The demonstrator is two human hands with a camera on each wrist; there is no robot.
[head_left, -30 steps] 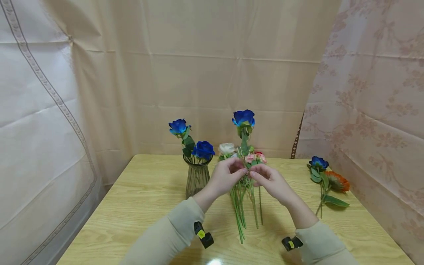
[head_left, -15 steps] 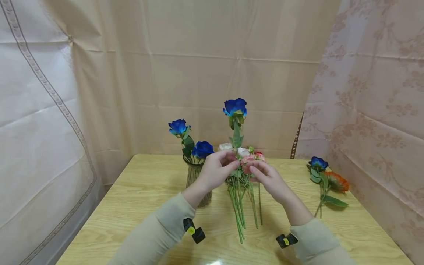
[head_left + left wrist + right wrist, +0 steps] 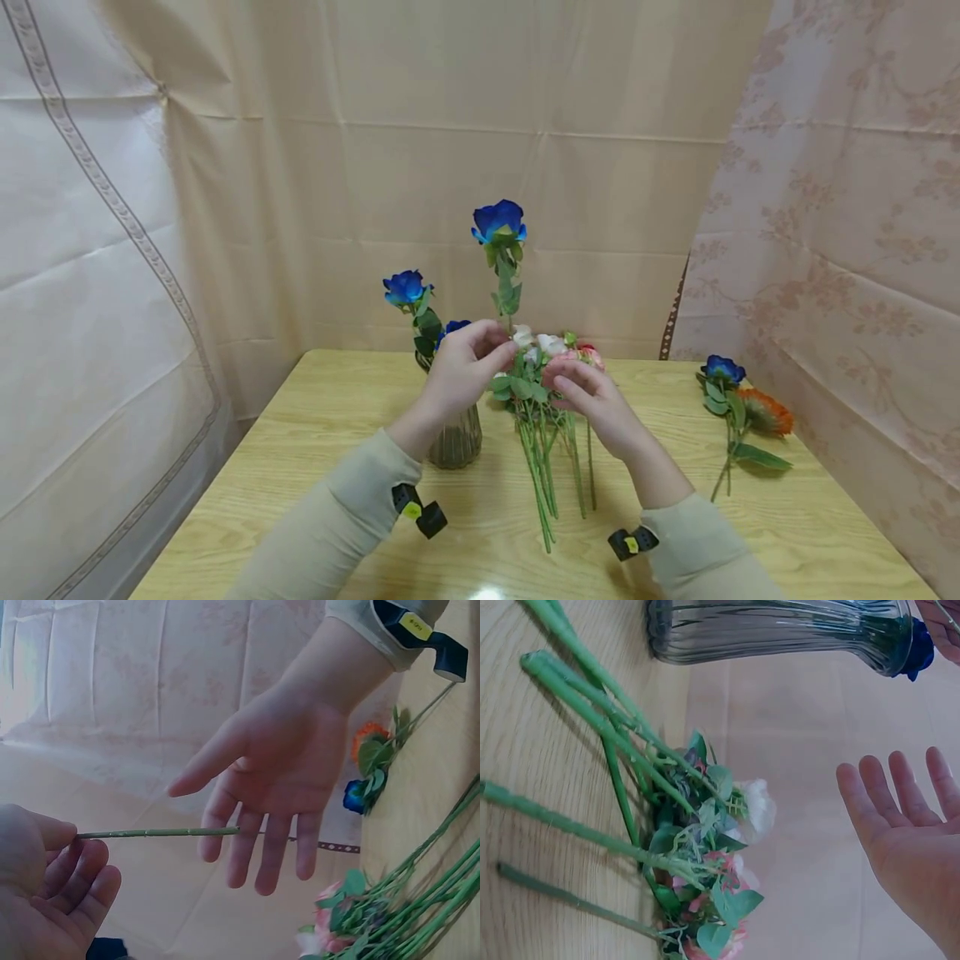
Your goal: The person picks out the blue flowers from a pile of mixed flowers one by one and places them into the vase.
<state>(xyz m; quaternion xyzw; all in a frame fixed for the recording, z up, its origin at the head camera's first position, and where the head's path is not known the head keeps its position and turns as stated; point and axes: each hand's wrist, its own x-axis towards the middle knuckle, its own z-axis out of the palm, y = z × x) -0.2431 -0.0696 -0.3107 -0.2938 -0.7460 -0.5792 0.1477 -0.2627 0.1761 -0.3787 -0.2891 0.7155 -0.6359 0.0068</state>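
Observation:
My left hand [image 3: 465, 373] pinches the stem [image 3: 157, 833] of a blue rose [image 3: 500, 222] between thumb and fingers. The rose stands upright, its bloom well above the hand, and the stem's cut end shows in the left wrist view. My right hand [image 3: 597, 403] holds nothing; its fingers [image 3: 268, 862] are spread and relaxed, to the right of the left hand. Behind the left hand stands a ribbed glass vase [image 3: 456, 440] with two blue roses [image 3: 406, 287] in it, one of them partly hidden by the hand.
A bunch of white and pink flowers [image 3: 727, 862] with long green stems [image 3: 543, 492] lies on the wooden table [image 3: 315, 467] below the right hand. Far right lie another blue rose [image 3: 722, 370] and an orange flower [image 3: 765, 412]. Cloth curtains [image 3: 420, 167] hang behind.
The left hand has moved left and slightly up with the blue rose, toward the vase. The right hand, beside the stem earlier, has come apart from it and shifted slightly left.

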